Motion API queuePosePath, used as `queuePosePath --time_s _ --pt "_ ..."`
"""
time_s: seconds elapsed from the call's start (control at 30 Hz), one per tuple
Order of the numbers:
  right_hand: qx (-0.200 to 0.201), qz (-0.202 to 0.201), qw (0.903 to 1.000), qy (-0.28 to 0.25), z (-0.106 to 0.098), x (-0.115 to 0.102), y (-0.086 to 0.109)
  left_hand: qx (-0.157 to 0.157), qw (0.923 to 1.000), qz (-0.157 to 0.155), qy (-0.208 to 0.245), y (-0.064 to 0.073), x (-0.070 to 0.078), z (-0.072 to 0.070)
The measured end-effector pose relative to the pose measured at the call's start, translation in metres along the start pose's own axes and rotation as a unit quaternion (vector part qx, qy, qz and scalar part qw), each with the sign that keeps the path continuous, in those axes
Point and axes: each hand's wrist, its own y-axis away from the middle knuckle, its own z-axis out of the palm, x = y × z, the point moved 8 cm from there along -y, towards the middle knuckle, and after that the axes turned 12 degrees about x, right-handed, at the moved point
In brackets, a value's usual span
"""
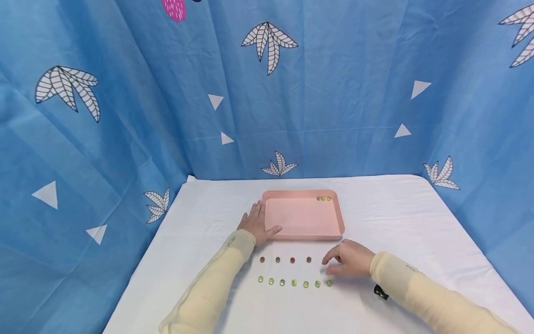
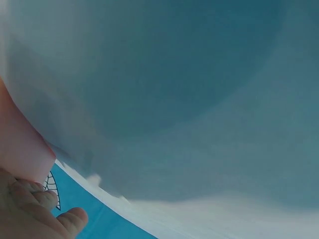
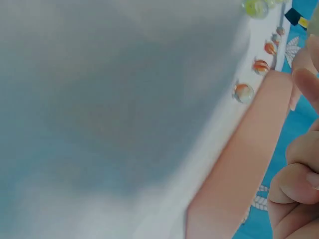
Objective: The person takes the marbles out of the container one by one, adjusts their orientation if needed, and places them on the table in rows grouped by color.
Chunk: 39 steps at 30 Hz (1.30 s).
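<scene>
My left hand (image 1: 254,226) lies flat along the left side of a pink tray (image 1: 302,238), its fingers straight and its thumb at the front left corner. In the left wrist view, its fingertips (image 2: 74,219) show beside the tray wall (image 2: 20,142). Over the right end of two rows of glass marbles hovers my right hand (image 1: 349,259), thumb and forefinger bent and apart, nothing seen between them. The far row has orange-red marbles (image 1: 292,260); the near row has yellow-green ones (image 1: 294,282). An orange-streaked marble (image 3: 243,93) appears close by in the right wrist view.
Three yellow-green marbles (image 1: 323,198) sit in the tray's far right corner. A white cloth (image 1: 388,213) covers the table, with a blue patterned curtain (image 1: 333,93) behind and at both sides. A small black object (image 1: 380,292) shows beneath the right wrist.
</scene>
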Motion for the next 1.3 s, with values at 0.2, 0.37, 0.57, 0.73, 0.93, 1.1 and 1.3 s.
queuePosePath --time_s 0.2,0.37,0.57,0.73,0.93,1.1,1.3 --pt "0.033 -0.001 0.9995 0.003 -0.016 0.004 -0.011 0.001 1.0 -0.001 0.001 -0.001 0.0 0.0" --pt "0.054 0.002 0.9985 0.008 -0.029 0.012 -0.019 0.002 1.0 0.0 0.002 -0.001 0.001 0.0" --pt "0.081 0.02 0.9965 0.007 -0.046 0.023 -0.025 0.008 0.9999 0.007 0.003 0.0 0.002 0.0" --pt "0.095 0.047 0.9943 0.005 -0.057 0.032 -0.031 0.005 1.0 0.008 -0.003 0.0 0.002 -0.002" --pt "0.106 0.043 0.9934 0.001 -0.065 0.04 -0.035 0.002 0.9999 0.011 -0.002 0.001 0.003 -0.003" --pt "0.115 0.044 0.9924 0.005 -0.073 0.047 -0.039 0.009 0.9999 0.01 -0.003 -0.001 0.001 0.002" --pt "0.119 0.063 0.9908 0.01 -0.081 0.054 -0.045 0.015 0.9999 0.002 0.0 -0.004 -0.003 0.007"
